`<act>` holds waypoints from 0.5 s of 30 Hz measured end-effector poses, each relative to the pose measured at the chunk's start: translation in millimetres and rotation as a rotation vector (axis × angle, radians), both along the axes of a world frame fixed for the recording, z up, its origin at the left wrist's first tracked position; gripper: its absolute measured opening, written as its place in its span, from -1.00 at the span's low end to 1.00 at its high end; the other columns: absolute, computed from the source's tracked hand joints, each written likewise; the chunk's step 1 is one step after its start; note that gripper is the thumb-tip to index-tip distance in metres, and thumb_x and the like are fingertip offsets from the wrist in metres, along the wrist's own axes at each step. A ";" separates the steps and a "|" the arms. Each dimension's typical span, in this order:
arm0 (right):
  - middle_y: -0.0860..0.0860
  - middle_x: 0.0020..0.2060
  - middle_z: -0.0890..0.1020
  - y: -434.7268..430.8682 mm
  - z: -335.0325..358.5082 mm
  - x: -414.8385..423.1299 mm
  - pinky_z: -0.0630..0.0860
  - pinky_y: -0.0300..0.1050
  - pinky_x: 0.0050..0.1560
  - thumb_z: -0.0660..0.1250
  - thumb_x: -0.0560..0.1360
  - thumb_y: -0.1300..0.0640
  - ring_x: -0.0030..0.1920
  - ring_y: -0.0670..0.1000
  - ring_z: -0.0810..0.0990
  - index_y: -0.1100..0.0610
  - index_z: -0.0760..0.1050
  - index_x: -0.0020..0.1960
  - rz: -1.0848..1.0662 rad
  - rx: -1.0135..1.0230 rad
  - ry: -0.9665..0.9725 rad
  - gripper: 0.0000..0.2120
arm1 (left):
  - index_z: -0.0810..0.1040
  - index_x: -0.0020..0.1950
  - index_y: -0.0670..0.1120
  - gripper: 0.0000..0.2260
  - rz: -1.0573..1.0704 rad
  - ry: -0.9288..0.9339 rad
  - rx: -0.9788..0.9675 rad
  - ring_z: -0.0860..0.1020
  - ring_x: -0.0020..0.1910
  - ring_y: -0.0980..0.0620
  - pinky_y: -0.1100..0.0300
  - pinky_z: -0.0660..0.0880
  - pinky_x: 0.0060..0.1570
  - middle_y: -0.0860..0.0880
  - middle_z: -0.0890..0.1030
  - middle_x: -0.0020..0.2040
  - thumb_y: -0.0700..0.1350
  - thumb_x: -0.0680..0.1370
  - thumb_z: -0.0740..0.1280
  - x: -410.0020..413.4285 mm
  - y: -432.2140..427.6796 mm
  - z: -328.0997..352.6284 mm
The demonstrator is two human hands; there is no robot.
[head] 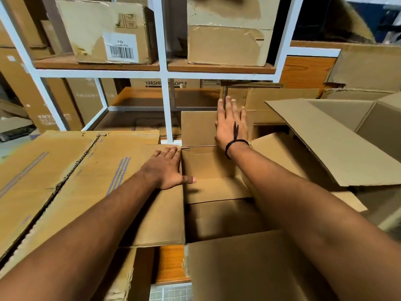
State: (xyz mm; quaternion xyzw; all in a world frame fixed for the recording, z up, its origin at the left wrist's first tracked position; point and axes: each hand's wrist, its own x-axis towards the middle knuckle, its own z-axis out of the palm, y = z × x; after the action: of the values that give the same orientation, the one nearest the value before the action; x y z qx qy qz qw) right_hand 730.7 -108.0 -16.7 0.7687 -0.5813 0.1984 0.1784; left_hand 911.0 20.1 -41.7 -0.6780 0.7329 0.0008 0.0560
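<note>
The open cardboard box [217, 190] was set just in front of the white rack [168, 109], crowded by a second open box [347, 137] – little free room was left. The left hand [167, 170] was laid flat on its left flap [141, 213]; the right hand [231, 124] was held straight-fingered against the raised far flap [197, 127] – plain brown, creased

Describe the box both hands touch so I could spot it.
Start at the white shelf frame; right in front of its middle post stands an open box. Unlike the closed boxes on the shelves and the tilted box to its right, its top gapes between the two arms, left hand flat at its left edge, right hand flat against its far flap.
</note>
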 end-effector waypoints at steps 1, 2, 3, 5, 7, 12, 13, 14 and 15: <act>0.13 0.55 -0.19 -7.3 -5.8 5.1 -0.18 0.14 0.51 0.07 0.62 0.10 0.55 0.12 -0.19 0.13 -0.24 0.56 -0.033 0.035 -0.010 -0.34 | -0.17 0.56 -0.10 0.01 -0.002 0.003 -0.002 -0.11 0.55 -0.01 0.01 -0.10 0.51 -0.06 -0.13 0.58 0.53 0.35 0.02 0.2 0.2 0.1; 0.12 0.54 -0.24 -13.2 -13.0 8.3 -0.20 0.13 0.51 0.06 0.63 0.05 0.54 0.11 -0.23 0.14 -0.28 0.55 -0.053 0.088 -0.019 -0.33 | -0.17 0.56 -0.10 0.01 -0.004 0.006 -0.004 -0.11 0.55 -0.01 0.01 -0.10 0.51 -0.06 -0.13 0.58 0.53 0.36 0.03 0.2 0.4 0.0; 0.12 0.54 -0.25 -18.6 -21.3 12.2 -0.19 0.12 0.51 0.04 0.63 -0.04 0.54 0.11 -0.23 0.14 -0.28 0.55 -0.052 0.164 -0.023 -0.32 | -0.16 0.56 -0.10 0.00 -0.004 0.009 -0.005 -0.11 0.55 -0.01 0.01 -0.10 0.51 -0.06 -0.12 0.58 0.52 0.36 0.04 0.7 0.2 -0.6; 0.10 0.56 -0.14 -24.5 -37.1 18.3 -0.10 0.11 0.52 -0.06 0.59 -0.26 0.55 0.11 -0.13 0.13 -0.18 0.57 0.011 0.351 0.002 -0.27 | -0.15 0.56 -0.10 -0.01 -0.001 0.007 -0.002 -0.12 0.55 0.00 0.01 -0.10 0.51 -0.06 -0.12 0.58 0.51 0.37 0.05 1.4 -1.0 -1.7; 0.10 0.53 0.14 -24.6 -45.9 20.3 0.11 0.10 0.47 -0.12 0.48 -0.43 0.51 0.11 0.13 0.12 0.05 0.55 0.084 0.442 0.066 -0.16 | -0.13 0.57 -0.10 -0.01 -0.003 0.001 -0.003 -0.12 0.55 0.00 0.00 -0.08 0.51 -0.07 -0.11 0.58 0.50 0.37 0.05 1.6 -3.0 -1.6; 0.11 0.23 0.55 -30.0 -49.2 10.7 0.45 -0.01 0.09 0.06 0.29 -0.58 0.22 0.15 0.50 -0.01 0.47 0.27 0.093 0.497 0.220 -0.17 | -0.15 0.56 -0.10 -0.02 -0.005 -0.006 0.004 -0.12 0.55 0.00 0.01 -0.08 0.51 -0.06 -0.13 0.58 0.50 0.38 0.05 1.8 -4.4 -3.6; 0.12 0.20 0.57 -32.0 -50.0 11.2 0.45 -0.01 0.07 0.09 0.31 -0.57 0.19 0.15 0.52 0.00 0.50 0.22 0.091 0.493 0.238 -0.22 | -0.15 0.56 -0.10 -0.03 -0.001 -0.010 0.002 -0.12 0.55 0.00 0.01 -0.09 0.51 -0.06 -0.13 0.58 0.49 0.39 0.05 1.5 -4.8 -4.0; 0.12 0.16 0.58 -33.8 -50.1 12.3 0.45 -0.01 0.04 0.11 0.32 -0.55 0.16 0.15 0.53 0.01 0.53 0.18 0.089 0.493 0.244 -0.24 | -0.15 0.56 -0.10 -0.03 0.002 -0.012 0.000 -0.12 0.55 0.00 0.01 -0.09 0.51 -0.06 -0.13 0.58 0.49 0.39 0.05 1.3 -5.3 -4.0; 0.12 0.12 0.60 -35.1 -50.3 14.2 0.47 0.00 0.01 0.12 0.33 -0.54 0.12 0.14 0.54 0.04 0.54 0.14 0.088 0.500 0.246 -0.26 | -0.16 0.56 -0.09 -0.03 0.004 -0.013 0.000 -0.12 0.55 0.00 0.01 -0.09 0.51 -0.06 -0.13 0.58 0.49 0.39 0.05 1.2 -5.7 -4.2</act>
State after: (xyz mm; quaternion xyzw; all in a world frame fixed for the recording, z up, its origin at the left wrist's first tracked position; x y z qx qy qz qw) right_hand 744.9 -143.2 -67.0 0.8316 -0.5524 -0.0385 0.0436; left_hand 912.2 14.4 -45.9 -0.6793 0.7313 -0.0034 0.0607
